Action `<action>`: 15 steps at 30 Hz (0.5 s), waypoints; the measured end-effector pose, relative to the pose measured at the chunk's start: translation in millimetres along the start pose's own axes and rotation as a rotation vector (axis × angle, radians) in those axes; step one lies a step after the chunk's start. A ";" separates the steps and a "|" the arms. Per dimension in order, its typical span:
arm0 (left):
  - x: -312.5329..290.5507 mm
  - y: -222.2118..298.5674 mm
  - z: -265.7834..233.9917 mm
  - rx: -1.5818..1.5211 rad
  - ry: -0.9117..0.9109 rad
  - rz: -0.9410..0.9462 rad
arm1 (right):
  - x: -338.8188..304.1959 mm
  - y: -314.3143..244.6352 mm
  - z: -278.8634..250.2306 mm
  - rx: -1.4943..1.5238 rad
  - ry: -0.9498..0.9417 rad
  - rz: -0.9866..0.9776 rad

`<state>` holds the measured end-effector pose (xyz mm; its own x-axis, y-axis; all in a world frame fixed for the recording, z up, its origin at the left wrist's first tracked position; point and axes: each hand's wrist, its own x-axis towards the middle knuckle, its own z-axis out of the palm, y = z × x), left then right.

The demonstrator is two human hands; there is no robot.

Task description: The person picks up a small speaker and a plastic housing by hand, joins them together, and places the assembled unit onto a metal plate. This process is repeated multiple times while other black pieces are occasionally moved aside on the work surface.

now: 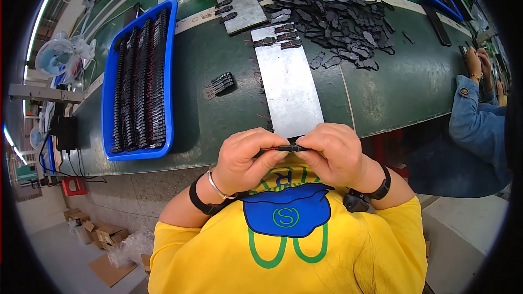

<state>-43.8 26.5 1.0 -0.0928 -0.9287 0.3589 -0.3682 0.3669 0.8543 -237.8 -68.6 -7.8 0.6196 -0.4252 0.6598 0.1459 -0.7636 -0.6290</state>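
Between both hands, at the table's near edge, is a small black plastic part (290, 148), held level by its two ends. My left hand (248, 155) pinches the left end between thumb and forefinger. The right end is pinched the same way by my right hand (333, 152). Just beyond the hands lies a long metal plate (289, 90), with several similar black parts (289, 36) with red wires at its far end. More such parts stick out from under or beside its left edge. A small bundle of black parts (220, 84) rests on the green table to the left.
A blue tray (170, 81) with rows of wired black parts stands at the left. A second metal plate (239, 8) and a heap of flat black pieces (343, 22) lie farther back. At the right, a co-worker's denim sleeve (473, 111) reaches the table. A fan (57, 57) stands far left.
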 end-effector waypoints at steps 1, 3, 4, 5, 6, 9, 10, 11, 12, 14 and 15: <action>1.7 0.7 -2.0 0.012 -0.024 0.013 | 0.4 -0.5 -0.9 0.000 0.000 -0.001; 4.9 3.0 -3.3 0.024 -0.048 0.026 | 1.8 -2.5 -4.4 0.012 -0.015 0.017; 6.6 4.7 -3.0 -0.002 -0.031 0.010 | 2.0 -3.0 -5.3 0.019 -0.022 0.026; 8.2 6.2 -2.5 -0.027 -0.013 -0.006 | 1.8 -2.8 -5.1 0.019 -0.021 0.025; 9.4 7.0 -2.5 -0.053 0.004 -0.022 | 1.6 -2.3 -4.4 0.017 -0.020 0.022; 11.6 6.2 -8.5 0.022 -0.043 0.037 | 1.8 -2.3 -3.5 0.013 -0.017 0.014; 11.9 6.1 -9.6 0.060 -0.066 0.067 | 2.4 -3.7 -4.0 0.038 -0.026 0.062; 10.3 6.3 -7.9 0.061 -0.067 0.069 | 2.9 -5.4 -4.7 0.062 -0.034 0.110; 6.3 6.4 -4.2 -0.173 -0.008 -0.119 | 3.1 -6.9 -5.3 0.086 -0.042 0.159; -0.5 5.8 1.3 -0.637 0.114 -0.494 | 3.9 -10.4 -6.7 0.125 -0.053 0.213; -0.9 4.2 1.6 -0.635 0.115 -0.493 | 4.2 -11.7 -7.2 0.164 -0.064 0.271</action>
<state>-46.8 28.7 3.7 0.0510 -0.9929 -0.1071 0.2564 -0.0907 0.9623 -242.4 -64.9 5.2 0.6996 -0.5665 0.4355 0.0880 -0.5365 -0.8393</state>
